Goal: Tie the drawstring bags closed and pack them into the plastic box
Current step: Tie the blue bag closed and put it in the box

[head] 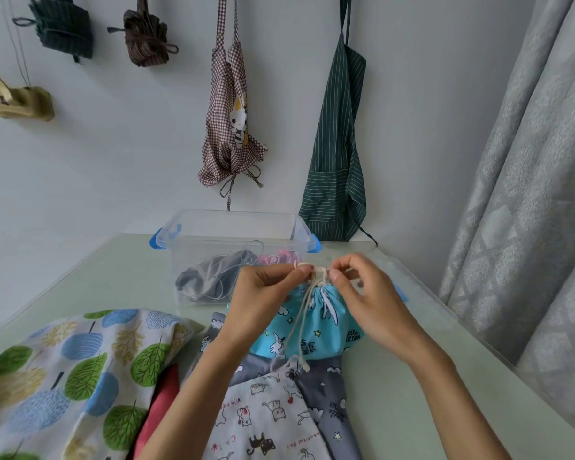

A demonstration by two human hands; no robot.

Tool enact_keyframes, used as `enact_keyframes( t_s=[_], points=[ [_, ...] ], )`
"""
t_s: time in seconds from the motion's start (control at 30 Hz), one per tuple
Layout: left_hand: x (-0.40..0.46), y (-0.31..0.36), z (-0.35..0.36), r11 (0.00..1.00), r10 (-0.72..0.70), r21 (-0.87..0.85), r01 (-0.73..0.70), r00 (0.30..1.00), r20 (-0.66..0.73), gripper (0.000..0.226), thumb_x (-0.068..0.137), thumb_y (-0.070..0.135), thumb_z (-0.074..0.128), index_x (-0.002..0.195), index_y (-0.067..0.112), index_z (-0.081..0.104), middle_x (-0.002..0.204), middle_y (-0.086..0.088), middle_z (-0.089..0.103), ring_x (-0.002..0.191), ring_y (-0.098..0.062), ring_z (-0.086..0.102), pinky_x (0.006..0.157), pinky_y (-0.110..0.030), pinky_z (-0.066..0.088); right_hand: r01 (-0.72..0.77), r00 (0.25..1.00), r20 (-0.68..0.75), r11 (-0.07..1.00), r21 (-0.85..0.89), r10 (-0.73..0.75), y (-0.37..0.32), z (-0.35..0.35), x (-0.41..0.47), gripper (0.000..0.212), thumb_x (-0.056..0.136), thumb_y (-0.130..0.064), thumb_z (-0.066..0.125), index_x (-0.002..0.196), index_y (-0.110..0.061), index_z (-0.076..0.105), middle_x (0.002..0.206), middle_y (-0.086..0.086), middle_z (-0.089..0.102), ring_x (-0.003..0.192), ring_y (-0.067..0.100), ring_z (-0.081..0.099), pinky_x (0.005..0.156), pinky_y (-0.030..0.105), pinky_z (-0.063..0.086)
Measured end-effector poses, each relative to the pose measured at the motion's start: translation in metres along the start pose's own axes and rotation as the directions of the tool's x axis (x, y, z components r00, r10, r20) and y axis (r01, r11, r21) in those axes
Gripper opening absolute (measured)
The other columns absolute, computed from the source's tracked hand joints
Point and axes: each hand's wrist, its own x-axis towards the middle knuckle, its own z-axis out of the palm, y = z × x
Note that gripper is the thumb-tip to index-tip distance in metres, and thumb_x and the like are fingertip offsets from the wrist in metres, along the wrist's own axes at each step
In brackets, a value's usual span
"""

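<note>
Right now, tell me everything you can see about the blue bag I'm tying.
The blue bag is printed cloth with white unicorns and yellow stars. Its mouth is gathered shut, pointing toward the plastic box. Both hands pinch the cream drawstring at the gathered neck, left hand, right hand. Loose cord ends trail toward me. It lies on other bags.

Your pale green table (429,386) carries the clear plastic box (236,240); nearer you than the box lie the tree-print cloth (63,370), cat-print bag (263,419) and grey bag (326,400).
</note>
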Motion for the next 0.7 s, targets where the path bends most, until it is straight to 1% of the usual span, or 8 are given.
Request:
enact_keyframes(
  t_s=[0.1,0.2,0.3,0.37,0.47,0.5,0.6,0.7],
  points=[
    [0.001,0.005,-0.005,1.000,-0.006,-0.020,0.003,0.987,-0.160,0.014,0.079,0.027,0.072,0.073,0.016,0.078,0.070,-0.007,0.074,0.059,-0.007,0.061,0.059,-0.011,0.045,0.150,0.949,-0.155,0.827,-0.542,-0.274,0.009,0.004,0.002,0.016,0.097,-0.026,0.038,0.090,-0.019,0.051,0.091,-0.007,0.052,0.082,0.011,0.048,0.074,0.020,0.025],
    [0.004,0.002,-0.014,0.999,-0.004,0.040,0.014,0.972,-0.234,0.014,0.078,0.025,0.074,0.069,0.015,0.076,0.062,0.004,0.072,0.054,0.004,0.062,0.051,-0.003,0.042,0.136,0.964,-0.115,0.817,-0.560,-0.240,0.019,0.013,0.003,0.017,0.096,-0.027,0.038,0.089,-0.020,0.052,0.089,-0.010,0.051,0.085,0.012,0.045,0.074,0.024,0.025],
    [0.004,-0.005,-0.015,0.995,-0.022,0.087,0.041,0.976,-0.216,0.014,0.078,0.027,0.073,0.068,0.017,0.076,0.061,0.003,0.072,0.051,0.001,0.059,0.050,-0.006,0.042,-0.076,0.997,0.004,0.992,0.100,0.076,0.015,0.015,0.004,0.013,0.095,-0.022,0.051,0.086,-0.022,0.060,0.083,-0.013,0.056,0.081,0.006,0.046,0.075,0.019,0.032],
    [0.003,-0.010,-0.009,0.993,-0.027,0.114,0.043,0.989,-0.142,0.019,0.079,0.027,0.072,0.064,0.015,0.075,0.060,-0.009,0.069,0.050,-0.010,0.054,0.051,-0.018,0.041,-0.270,0.962,0.207,0.735,0.622,0.179,0.004,0.009,0.004,0.010,0.085,-0.022,0.059,0.079,-0.018,0.066,0.079,-0.003,0.060,0.080,0.012,0.049,0.077,0.025,0.036],
    [0.000,-0.014,0.003,0.987,0.014,0.162,-0.001,0.997,-0.080,0.031,0.081,0.030,0.071,0.066,0.003,0.073,0.060,-0.020,0.064,0.052,-0.015,0.044,0.053,-0.027,0.033,-0.393,0.914,0.311,0.375,0.839,0.263,-0.001,0.000,0.004,0.020,0.073,-0.028,0.057,0.057,-0.015,0.054,0.062,0.001,0.048,0.065,0.016,0.043,0.067,0.030,0.034],
    [0.001,-0.014,0.004,0.986,0.020,0.168,-0.004,0.995,-0.095,0.028,0.080,0.032,0.072,0.067,0.007,0.075,0.061,-0.015,0.067,0.052,-0.016,0.047,0.052,-0.026,0.034,-0.412,0.897,0.299,0.374,0.831,0.325,0.000,-0.001,0.005,0.029,0.075,-0.032,0.053,0.051,-0.016,0.047,0.057,0.000,0.042,0.060,0.016,0.037,0.063,0.030,0.031],
    [0.002,-0.012,-0.003,0.979,0.036,0.204,-0.010,0.992,-0.123,0.018,0.078,0.036,0.072,0.066,0.022,0.076,0.062,-0.003,0.072,0.053,-0.016,0.056,0.052,-0.026,0.040,-0.299,0.940,-0.088,0.921,0.251,0.330,0.013,0.001,0.004,0.058,0.094,-0.042,0.042,0.043,-0.018,0.031,0.048,0.000,0.036,0.054,0.023,0.044,0.064,0.037,0.034],
    [0.000,-0.011,-0.001,0.973,0.036,0.232,-0.007,0.992,-0.118,0.019,0.078,0.034,0.073,0.063,0.025,0.075,0.063,-0.003,0.072,0.056,-0.018,0.056,0.055,-0.028,0.042,-0.214,0.934,-0.322,0.964,-0.158,0.155,0.022,0.001,0.004,0.062,0.095,-0.045,0.041,0.043,-0.016,0.024,0.043,-0.002,0.028,0.045,0.017,0.036,0.067,0.036,0.036]
  ],
)
